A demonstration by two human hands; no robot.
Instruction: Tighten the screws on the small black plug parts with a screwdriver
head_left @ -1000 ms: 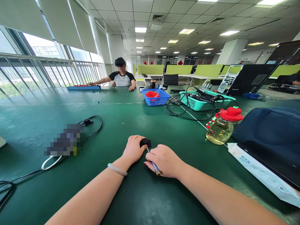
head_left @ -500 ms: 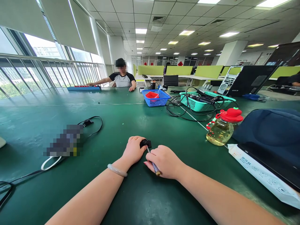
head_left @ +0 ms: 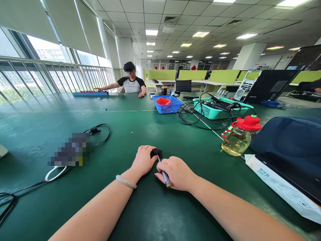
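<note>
My left hand (head_left: 144, 160) is closed around the left side of a small black part (head_left: 156, 153), pressing it on the green table (head_left: 140, 207). The part is dark and partly covered by my fingers, so its kind is unclear. In my right hand (head_left: 175, 173) is a screwdriver (head_left: 165, 177), its handle slanting down toward me. The metal shaft points up and left, and its tip meets the near edge of the black part. My right fingers wrap the upper handle.
A blurred dark device (head_left: 70, 149) with cables lies left. Ahead stand a blue basket (head_left: 168, 107) and a green basket (head_left: 213, 113) with black cables. A red-lidded bottle (head_left: 235, 142), a dark blue bag (head_left: 291, 137) and a white packet (head_left: 278, 190) are right. Across the table sits a person (head_left: 131, 83).
The whole view has shifted very slightly. Both hands keep their grips, and the screwdriver tip stays at the black part.
</note>
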